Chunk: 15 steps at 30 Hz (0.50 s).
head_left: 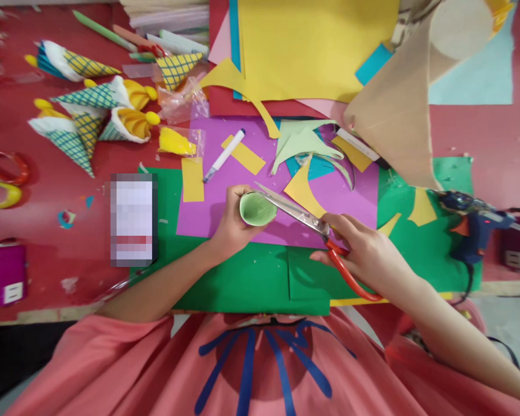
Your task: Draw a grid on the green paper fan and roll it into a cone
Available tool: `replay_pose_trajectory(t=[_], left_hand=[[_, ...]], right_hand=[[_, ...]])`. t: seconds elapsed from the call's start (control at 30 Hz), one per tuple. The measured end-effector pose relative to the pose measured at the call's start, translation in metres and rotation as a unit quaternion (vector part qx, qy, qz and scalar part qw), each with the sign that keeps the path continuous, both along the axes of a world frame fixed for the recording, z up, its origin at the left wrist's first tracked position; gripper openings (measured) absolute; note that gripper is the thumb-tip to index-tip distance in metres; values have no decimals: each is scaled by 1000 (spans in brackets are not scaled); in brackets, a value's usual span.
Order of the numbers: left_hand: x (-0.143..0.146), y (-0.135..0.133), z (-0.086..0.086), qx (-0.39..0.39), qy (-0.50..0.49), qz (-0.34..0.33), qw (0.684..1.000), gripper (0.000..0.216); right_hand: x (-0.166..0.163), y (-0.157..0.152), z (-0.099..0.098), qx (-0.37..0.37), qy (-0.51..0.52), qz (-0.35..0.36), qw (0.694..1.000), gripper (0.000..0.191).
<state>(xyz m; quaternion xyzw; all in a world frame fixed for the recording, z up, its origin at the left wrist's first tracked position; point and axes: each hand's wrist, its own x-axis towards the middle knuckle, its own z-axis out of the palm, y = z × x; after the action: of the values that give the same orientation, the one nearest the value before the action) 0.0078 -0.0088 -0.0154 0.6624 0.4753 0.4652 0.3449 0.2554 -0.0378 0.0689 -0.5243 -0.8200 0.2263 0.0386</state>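
Observation:
My left hand [234, 225] is wrapped round a light green paper cone [256, 209], its round mouth facing up toward me. In my right hand [364, 248] are scissors [303, 218] with red handles, their blades lying at the cone's upper right rim. Whether the blades bite into the paper I cannot tell. Beneath both hands lies a purple sheet [208, 219] over green sheets [242, 277]. Just beyond the blades are yellow paper scraps [305, 190] and light green offcuts [303, 144]. A white marker [225, 155] rests on the purple sheet.
Several finished paper ice-cream cones [75, 130] lie at the left, above a phone [133, 222]. At far left is another pair of scissors [4, 193]. A glue gun [476, 231] stands at the right beside a large brown cone [398, 98]. Large yellow paper [316, 46] lies at the back.

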Motion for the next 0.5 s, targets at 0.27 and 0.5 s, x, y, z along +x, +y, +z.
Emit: replay_pose_trajectory(t=[0.27, 0.5], left_hand=[[0, 1, 1, 14, 1, -4, 1000, 54], [0, 0, 8, -46, -33, -23, 998, 55]], right_hand=[[1, 0, -2, -4, 6, 1, 1000, 49], [8, 2, -4, 0, 22, -26, 999, 43]])
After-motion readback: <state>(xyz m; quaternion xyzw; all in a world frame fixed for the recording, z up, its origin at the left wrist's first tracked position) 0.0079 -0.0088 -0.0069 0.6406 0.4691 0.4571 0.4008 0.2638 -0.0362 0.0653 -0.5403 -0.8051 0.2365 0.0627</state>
